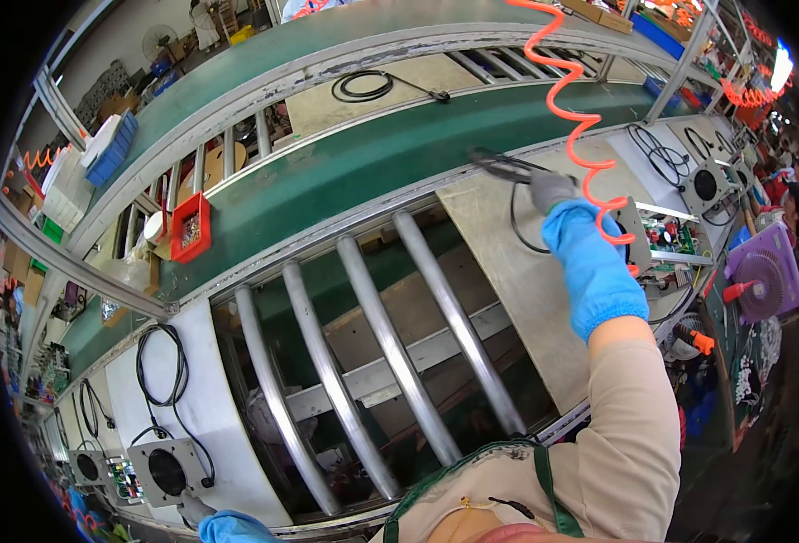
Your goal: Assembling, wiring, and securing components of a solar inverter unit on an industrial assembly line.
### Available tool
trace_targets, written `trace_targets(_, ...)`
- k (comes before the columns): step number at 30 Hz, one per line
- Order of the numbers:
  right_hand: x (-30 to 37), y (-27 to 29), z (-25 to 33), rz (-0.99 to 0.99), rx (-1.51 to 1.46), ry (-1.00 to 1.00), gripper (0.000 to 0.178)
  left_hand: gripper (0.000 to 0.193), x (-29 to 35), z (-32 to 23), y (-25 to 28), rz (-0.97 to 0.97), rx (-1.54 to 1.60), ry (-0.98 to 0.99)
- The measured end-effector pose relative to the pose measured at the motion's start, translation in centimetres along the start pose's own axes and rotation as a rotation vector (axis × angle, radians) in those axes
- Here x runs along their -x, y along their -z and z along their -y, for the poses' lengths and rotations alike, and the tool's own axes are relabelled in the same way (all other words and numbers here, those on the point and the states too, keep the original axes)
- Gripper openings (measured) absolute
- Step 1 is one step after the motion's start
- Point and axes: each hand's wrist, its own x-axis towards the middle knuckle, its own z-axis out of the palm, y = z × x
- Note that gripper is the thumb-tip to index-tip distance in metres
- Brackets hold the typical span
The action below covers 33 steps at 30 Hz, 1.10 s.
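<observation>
My right hand (553,192), in a grey glove and blue sleeve cover, is closed on a coiled black cable (501,166) above the right-hand board. The coil is blurred, and a loop of it hangs toward the board. Partly behind my right sleeve stands a unit with a green circuit board (666,237). At the lower left, my gloved left hand (196,509) has its fingers at the lower edge of a square metal plate with a black round centre (166,472). A looped black power cord (162,366) lies beside that plate on a white board.
Bare metal rollers (377,344) span the gap between the boards. Behind them runs a green conveyor belt (327,176) carrying a red bin of small parts (190,228). An orange coiled air hose (573,118) hangs near my right arm. A purple fan (763,271) stands at the right.
</observation>
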Motion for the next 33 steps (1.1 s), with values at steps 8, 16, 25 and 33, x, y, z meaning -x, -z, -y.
trace_targets(8,8.6,-0.8,-4.9,0.012,0.197,0.030,0.050,0.045,2.9,5.2,-3.4,0.126,0.594,-0.181)
trace_targets(16,18.6,-5.6,-5.4,-0.058,-0.011,0.213,0.060,0.047,20.1,3.1,-2.2,0.402,0.580,-0.383)
trace_targets(25,26.6,-7.8,-3.8,0.012,-0.220,0.279,0.080,0.062,35.2,4.0,-0.9,0.765,0.483,-0.557)
trace_targets(33,30.2,-3.5,-1.6,-0.017,-0.394,0.413,0.080,0.048,44.9,4.0,-2.7,1.104,0.470,-0.556)
